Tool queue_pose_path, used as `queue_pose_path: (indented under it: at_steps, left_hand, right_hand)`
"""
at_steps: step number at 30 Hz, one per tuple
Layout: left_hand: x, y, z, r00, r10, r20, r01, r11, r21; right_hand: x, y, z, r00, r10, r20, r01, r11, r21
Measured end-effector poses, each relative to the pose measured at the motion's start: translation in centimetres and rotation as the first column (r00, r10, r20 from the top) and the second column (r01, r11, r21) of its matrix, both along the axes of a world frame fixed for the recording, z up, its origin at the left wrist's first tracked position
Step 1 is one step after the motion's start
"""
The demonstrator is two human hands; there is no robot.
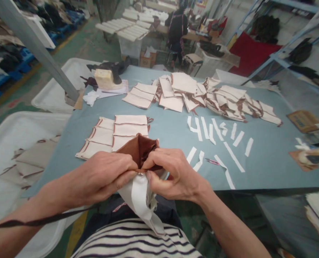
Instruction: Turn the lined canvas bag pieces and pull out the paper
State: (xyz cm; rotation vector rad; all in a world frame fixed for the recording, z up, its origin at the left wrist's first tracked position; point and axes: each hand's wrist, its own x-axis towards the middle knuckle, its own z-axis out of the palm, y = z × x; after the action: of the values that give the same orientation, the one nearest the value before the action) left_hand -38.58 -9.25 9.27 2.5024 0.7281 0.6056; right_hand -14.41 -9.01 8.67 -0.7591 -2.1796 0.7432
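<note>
Close to my body, both hands pinch the rim of a fabric pouch (129, 148) with a brown lining and a pale outside. My left hand (105, 175) is closed on the rim's left part, and my right hand (172, 172) is closed on it just to the right, fingertips nearly meeting. From the pinched edge a white strip (140, 200) hangs down toward my striped shirt. Just beyond the pouch, flat pale sewn pieces with brown edging (129, 125) lie in two overlapping rows on the blue-grey table (172, 130).
Loose white strips (233, 156) and a small pink-handled tool (212, 161) lie right of my hands. Pale pieces are heaped (183, 86) along the table's back. White tubs (3, 143) stand at left. A cardboard box (304, 120) sits at right. Another person (177, 28) stands farther back.
</note>
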Motion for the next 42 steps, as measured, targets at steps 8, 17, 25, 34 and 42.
queue_pose_path:
  at_steps: [8, 17, 25, 34, 42]
  left_hand:
    - [0.8, -0.1, 0.9, 1.0, 0.003, -0.021, -0.007, 0.984, -0.179]
    - [0.5, -0.2, -0.9, 0.999, -0.002, -0.045, 0.004, 0.999, 0.037]
    - [1.4, -0.5, 0.5, 0.989, 0.07, -0.128, -0.06, 0.995, 0.082]
    - [3.0, -1.1, -1.3, 0.919, 0.326, 0.22, -0.087, 0.713, -0.695]
    - [3.5, -1.2, -2.1, 0.737, 0.532, 0.416, 0.23, 0.381, -0.896]
  right_hand:
    - [0.1, -0.7, 0.3, 0.987, -0.025, 0.16, 0.01, 0.995, 0.099]
    - [1.0, -0.6, 0.0, 0.988, 0.088, 0.126, -0.072, 0.989, -0.131]
    - [1.4, -0.4, 1.9, 0.974, 0.128, 0.188, -0.092, 0.977, -0.193]
    - [-1.0, 0.6, -1.0, 0.993, 0.032, -0.117, -0.068, 0.945, -0.318]
    - [-1.7, 2.1, -1.6, 0.939, 0.035, -0.342, -0.223, 0.819, -0.529]
